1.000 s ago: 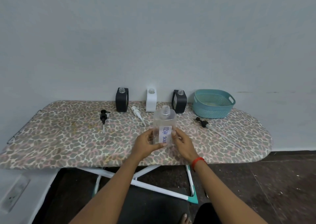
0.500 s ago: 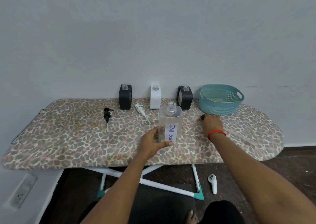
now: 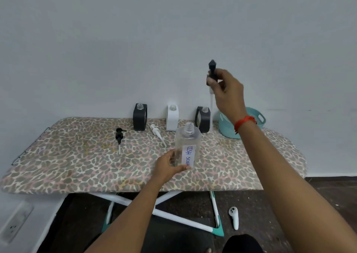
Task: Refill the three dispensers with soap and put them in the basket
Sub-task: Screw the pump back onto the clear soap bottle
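My left hand (image 3: 169,166) grips a clear open bottle labelled DISH SOAP (image 3: 187,146), standing on the leopard-print ironing board (image 3: 77,166). My right hand (image 3: 227,90) is raised high and holds a black pump head (image 3: 212,69) whose long clear tube hangs down. Three open dispensers stand along the wall: a black one (image 3: 140,117), a white one (image 3: 172,117) and another black one (image 3: 202,119). The teal basket (image 3: 259,117) sits at the far right, partly hidden by my right arm.
A black pump (image 3: 119,137) and a white pump (image 3: 157,133) lie loose on the board in front of the dispensers. Below, the board's white legs, a white controller (image 3: 234,217) on the dark floor, and a wall socket (image 3: 14,222) at lower left.
My right hand left the soap bottle, reached to the board near the basket, took the black pump and lifted it high. My left hand stayed on the bottle.
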